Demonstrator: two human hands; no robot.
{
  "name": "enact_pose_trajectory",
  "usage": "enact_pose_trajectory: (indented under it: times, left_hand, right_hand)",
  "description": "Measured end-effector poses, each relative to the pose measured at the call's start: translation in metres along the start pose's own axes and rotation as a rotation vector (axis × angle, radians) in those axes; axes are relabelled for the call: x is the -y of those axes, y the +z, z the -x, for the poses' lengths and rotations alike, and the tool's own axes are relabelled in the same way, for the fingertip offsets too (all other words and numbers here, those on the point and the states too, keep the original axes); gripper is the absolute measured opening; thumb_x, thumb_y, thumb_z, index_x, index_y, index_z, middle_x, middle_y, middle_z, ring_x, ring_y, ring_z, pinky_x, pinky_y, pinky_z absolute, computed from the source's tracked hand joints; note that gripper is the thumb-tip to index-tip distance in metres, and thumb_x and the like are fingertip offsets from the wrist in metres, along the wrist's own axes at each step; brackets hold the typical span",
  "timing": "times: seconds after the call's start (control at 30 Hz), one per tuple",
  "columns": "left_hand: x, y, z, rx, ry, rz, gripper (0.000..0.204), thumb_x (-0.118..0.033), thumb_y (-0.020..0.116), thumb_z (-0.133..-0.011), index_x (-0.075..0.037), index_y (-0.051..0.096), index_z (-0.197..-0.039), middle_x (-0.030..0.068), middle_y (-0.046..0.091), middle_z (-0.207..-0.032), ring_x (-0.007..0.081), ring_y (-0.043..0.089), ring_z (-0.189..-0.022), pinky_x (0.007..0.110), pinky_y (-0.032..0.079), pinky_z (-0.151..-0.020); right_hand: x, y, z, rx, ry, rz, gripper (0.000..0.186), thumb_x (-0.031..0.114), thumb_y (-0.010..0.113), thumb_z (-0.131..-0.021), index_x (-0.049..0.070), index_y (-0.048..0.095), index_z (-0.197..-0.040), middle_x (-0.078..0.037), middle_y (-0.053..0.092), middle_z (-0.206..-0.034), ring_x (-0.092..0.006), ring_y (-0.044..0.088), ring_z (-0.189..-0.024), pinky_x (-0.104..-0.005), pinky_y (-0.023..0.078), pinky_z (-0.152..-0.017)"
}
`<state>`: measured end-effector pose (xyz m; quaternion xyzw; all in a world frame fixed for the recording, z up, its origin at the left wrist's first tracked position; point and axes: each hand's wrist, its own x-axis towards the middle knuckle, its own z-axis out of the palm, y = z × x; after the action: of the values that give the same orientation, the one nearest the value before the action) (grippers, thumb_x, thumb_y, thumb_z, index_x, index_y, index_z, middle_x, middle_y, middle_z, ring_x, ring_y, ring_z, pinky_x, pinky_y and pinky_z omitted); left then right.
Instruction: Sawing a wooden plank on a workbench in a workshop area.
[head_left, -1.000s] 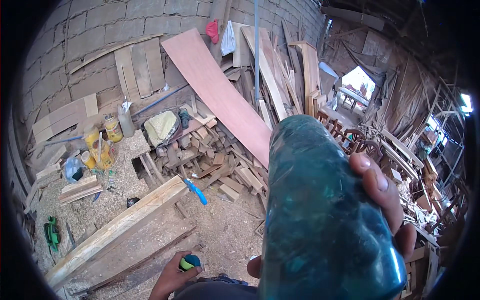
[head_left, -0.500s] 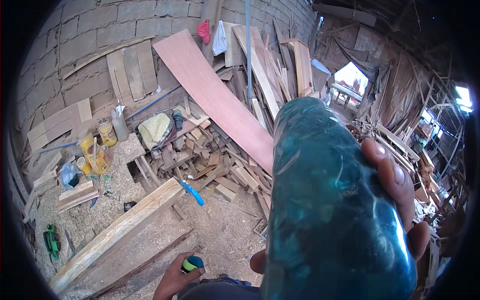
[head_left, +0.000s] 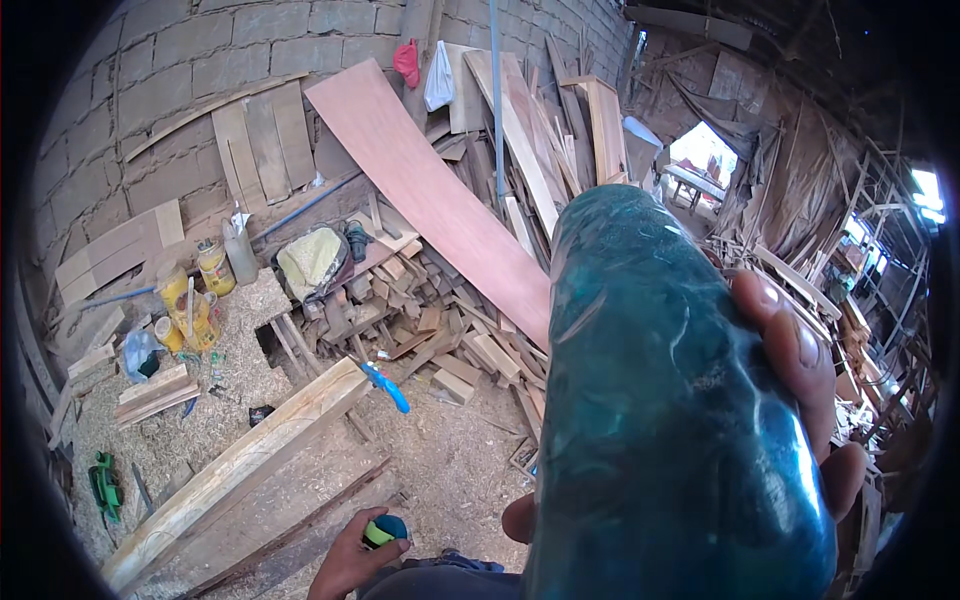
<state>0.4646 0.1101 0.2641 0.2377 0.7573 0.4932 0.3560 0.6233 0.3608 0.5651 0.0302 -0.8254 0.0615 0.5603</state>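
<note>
A large teal, see-through plastic bottle (head_left: 670, 400) is raised close in front of me and fills much of the right side. My right hand (head_left: 805, 365) is wrapped round it, with fingers on its right side and the thumb tip showing at its left edge. The bottle's opening lies out of view. Low in the middle, my left hand (head_left: 348, 560) is closed on a small round green and dark blue lid (head_left: 384, 531), held by thumb and fingers beside my dark-clothed leg.
A long timber beam (head_left: 250, 450) runs from lower left toward the middle, with a blue-handled tool (head_left: 386, 388) at its end. Behind it are a heap of wood offcuts (head_left: 440, 340), a long reddish board (head_left: 430, 190) and yellow tubs (head_left: 200, 325). Sawdust covers the bench and floor.
The bottle has shifted very slightly to the right and up with my right hand. My left hand and the lid stay practically where they were.
</note>
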Motion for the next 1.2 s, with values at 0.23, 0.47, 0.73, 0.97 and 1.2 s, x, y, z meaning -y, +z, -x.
enact_pose_trajectory:
  times: [0.23, 0.47, 0.73, 0.97, 1.2]
  left_hand:
    - [-0.004, -0.002, 0.003, -0.046, 0.007, -0.049, 0.062, -0.024, 0.082, -0.103, -0.011, 0.059, -0.159, 0.0131, 0.07, -0.14, 0.0243, 0.068, -0.117, 0.039, 0.056, -0.094]
    - [-0.008, -0.002, 0.002, -0.057, 0.021, -0.085, 0.061, -0.023, 0.082, -0.103, -0.011, 0.059, -0.159, 0.0141, 0.069, -0.142, 0.0265, 0.066, -0.125, 0.04, 0.055, -0.1]
    - [0.002, 0.001, -0.002, -0.076, 0.104, -0.09, 0.058, -0.02, 0.082, -0.103, -0.01, 0.061, -0.156, 0.0147, 0.069, -0.144, 0.0274, 0.065, -0.129, 0.041, 0.054, -0.105]
    - [-0.002, 0.003, 0.001, -0.068, 0.07, -0.073, 0.056, -0.018, 0.082, -0.102, -0.009, 0.062, -0.154, 0.0148, 0.07, -0.14, 0.0265, 0.066, -0.127, 0.04, 0.054, -0.105]
    - [-0.006, 0.006, 0.003, -0.096, 0.148, -0.098, 0.057, -0.017, 0.084, -0.1, -0.009, 0.063, -0.153, 0.0144, 0.072, -0.137, 0.0262, 0.067, -0.124, 0.039, 0.054, -0.104]
  right_hand:
    - [0.001, 0.001, -0.003, -0.006, -0.006, -0.008, 0.128, 0.036, 0.11, -0.064, 0.002, 0.04, -0.164, -0.019, 0.062, -0.149, -0.0312, 0.065, -0.137, -0.0468, 0.05, -0.121]
    - [0.002, -0.002, -0.007, -0.009, -0.007, -0.005, 0.129, 0.037, 0.11, -0.063, 0.002, 0.039, -0.165, -0.019, 0.062, -0.15, -0.0315, 0.064, -0.138, -0.0471, 0.049, -0.121]
    - [0.001, -0.005, -0.009, -0.012, -0.019, -0.004, 0.13, 0.038, 0.11, -0.063, 0.002, 0.039, -0.165, -0.019, 0.062, -0.15, -0.0318, 0.064, -0.138, -0.0475, 0.049, -0.122]
    - [-0.001, -0.007, -0.011, -0.006, -0.031, 0.001, 0.131, 0.039, 0.111, -0.063, 0.001, 0.038, -0.165, -0.019, 0.062, -0.151, -0.032, 0.064, -0.139, -0.0479, 0.048, -0.123]
    - [0.003, -0.01, -0.01, -0.008, -0.038, 0.0, 0.133, 0.041, 0.111, -0.062, 0.001, 0.038, -0.166, -0.019, 0.061, -0.151, -0.0323, 0.063, -0.139, -0.0482, 0.048, -0.123]
